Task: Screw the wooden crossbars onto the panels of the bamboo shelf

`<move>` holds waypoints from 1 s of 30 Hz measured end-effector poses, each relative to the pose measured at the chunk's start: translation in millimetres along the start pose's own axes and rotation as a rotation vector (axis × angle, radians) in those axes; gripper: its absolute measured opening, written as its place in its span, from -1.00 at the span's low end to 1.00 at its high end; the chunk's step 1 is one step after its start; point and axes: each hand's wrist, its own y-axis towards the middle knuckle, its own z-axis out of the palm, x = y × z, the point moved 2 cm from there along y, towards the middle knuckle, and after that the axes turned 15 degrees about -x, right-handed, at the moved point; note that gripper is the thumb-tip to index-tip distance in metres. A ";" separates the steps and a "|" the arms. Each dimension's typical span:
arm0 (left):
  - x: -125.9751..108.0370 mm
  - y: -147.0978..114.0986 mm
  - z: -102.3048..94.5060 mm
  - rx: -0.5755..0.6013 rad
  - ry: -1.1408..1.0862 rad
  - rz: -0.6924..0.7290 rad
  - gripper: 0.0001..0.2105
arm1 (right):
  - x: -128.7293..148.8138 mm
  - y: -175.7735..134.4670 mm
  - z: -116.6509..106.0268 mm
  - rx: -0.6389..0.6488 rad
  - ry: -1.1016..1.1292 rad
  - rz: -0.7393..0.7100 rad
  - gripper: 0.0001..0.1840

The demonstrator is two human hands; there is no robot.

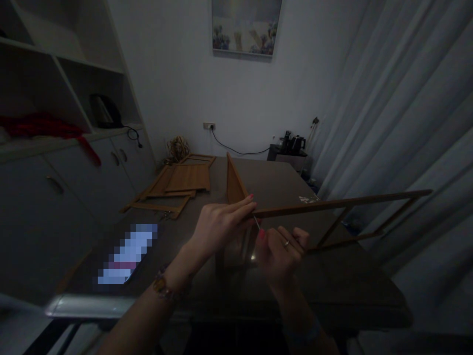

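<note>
My left hand [221, 224] is closed around the corner where an upright wooden panel [235, 180] meets a long wooden frame [343, 203]. The frame stretches off to the right, with crossbars between its two rails. In my right hand [279, 249] is a thin metal rod [257, 223], pinched between thumb and curled fingers. Its upper tip touches or nearly touches the frame's end, just below my left fingers. The rod's other end is hidden in my fist, so I cannot tell its exact kind.
Flat wooden panels [188, 177] and frame pieces lie at the table's left, with small metal parts [166, 215] beside them. A lit phone [129, 254] is nearer me. White scraps [308, 199] lie on the right. A small stand with a kettle [297, 144] is behind the table.
</note>
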 end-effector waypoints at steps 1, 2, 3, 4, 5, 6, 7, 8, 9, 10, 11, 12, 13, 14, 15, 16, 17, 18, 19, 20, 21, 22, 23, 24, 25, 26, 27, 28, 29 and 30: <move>-0.2 0.1 0.0 0.004 0.000 0.002 -0.74 | -1.2 -0.7 0.6 -0.001 0.011 -0.001 -0.61; -0.4 0.3 -0.1 0.005 0.001 0.004 -0.74 | -2.9 -1.3 1.3 -0.004 0.023 -0.007 -0.60; -0.6 0.6 -0.4 0.002 0.002 0.005 -0.74 | -4.9 -1.9 2.0 -0.011 0.037 -0.012 -0.60; -0.8 0.9 -0.9 -0.004 0.002 0.005 -0.74 | -7.3 -2.3 2.7 -0.022 0.057 -0.010 -0.61; -0.9 1.1 -1.4 -0.010 -0.001 0.007 -0.74 | -9.9 -2.5 3.3 -0.034 0.085 0.000 -0.65; -0.9 1.2 -1.9 -0.013 -0.004 0.005 -0.74 | -12.5 -2.7 3.9 -0.042 0.123 0.014 -0.71; -0.7 1.2 -2.2 -0.011 -0.008 0.002 -0.74 | -14.6 -2.7 4.4 -0.039 0.168 0.022 -0.78; -0.4 1.0 -2.4 -0.004 -0.013 0.000 -0.74 | -16.1 -2.7 4.9 -0.026 0.222 0.018 -0.83; -0.2 0.7 -2.3 0.007 -0.018 0.000 -0.75 | -16.9 -2.9 5.3 -0.001 0.282 0.003 -0.84; 0.0 0.4 -2.2 0.016 -0.019 0.000 -0.75 | -17.3 -3.1 5.7 0.026 0.338 -0.011 -0.82; 0.1 0.2 -2.2 0.019 -0.017 0.002 -0.74 | -17.6 -3.5 5.9 0.051 0.386 -0.016 -0.80; 0.1 0.3 -2.1 0.018 -0.013 0.004 -0.74 | -18.0 -4.0 6.1 0.066 0.421 -0.003 -0.77; -0.1 0.5 -2.0 0.014 -0.005 0.005 -0.75 | -18.5 -4.7 6.4 0.073 0.444 0.022 -0.73; -0.4 0.9 -2.0 0.009 0.006 0.005 -0.75 | -18.9 -5.6 6.9 0.073 0.453 0.049 -0.70; -0.7 1.4 -2.0 0.007 0.016 0.003 -0.75 | -19.0 -6.7 7.6 0.067 0.448 0.068 -0.68; -1.1 1.9 -1.9 0.008 0.022 0.001 -0.75 | -18.8 -7.8 8.4 0.055 0.439 0.075 -0.67; -1.4 2.3 -1.9 0.012 0.025 -0.002 -0.75 | -18.0 -9.0 9.2 0.039 0.432 0.075 -0.67; -1.7 2.7 -1.9 0.017 0.026 -0.003 -0.75 | -16.8 -10.2 9.8 0.022 0.425 0.077 -0.69; -1.8 2.8 -1.9 0.022 0.024 -0.003 -0.74 | -15.1 -11.2 10.2 0.004 0.420 0.087 -0.70; -1.9 2.8 -1.8 0.024 0.022 -0.003 -0.74 | -13.1 -12.0 9.7 -0.020 0.422 0.109 -0.71; -1.8 2.6 -1.8 0.020 0.024 -0.002 -0.74 | -10.7 -12.4 8.4 -0.049 0.424 0.134 -0.72; -1.6 2.3 -1.8 0.014 0.027 -0.002 -0.73 | -8.0 -12.4 6.1 -0.075 0.424 0.147 -0.71; -1.4 1.9 -1.6 0.008 0.031 -0.001 -0.73 | -5.2 -11.9 2.9 -0.101 0.419 0.144 -0.70; -1.2 1.5 -1.5 0.001 0.034 0.000 -0.73 | -2.6 -10.9 -0.9 -0.124 0.402 0.117 -0.68; -1.1 1.3 -1.3 -0.003 0.037 0.001 -0.72 | -0.7 -9.4 -4.8 -0.146 0.374 0.072 -0.65; -1.0 1.2 -1.1 -0.006 0.041 0.001 -0.72 | -0.7 -7.6 -8.7 -0.176 0.334 0.035 -0.61; -0.9 1.3 -0.9 -0.004 0.043 0.002 -0.72 | -2.6 -5.5 -12.1 -0.219 0.281 0.010 -0.58; -1.0 1.4 -0.8 -0.005 0.048 0.004 -0.71 | -6.7 -3.1 -14.9 -0.266 0.227 0.003 -0.55; -1.1 1.7 -0.9 -0.008 0.055 0.009 -0.71 | -12.8 -0.6 -16.8 -0.309 0.177 0.019 -0.55; -1.3 1.8 -0.9 -0.008 0.064 0.016 -0.71 | -20.3 2.0 -17.4 -0.317 0.146 0.044 -0.56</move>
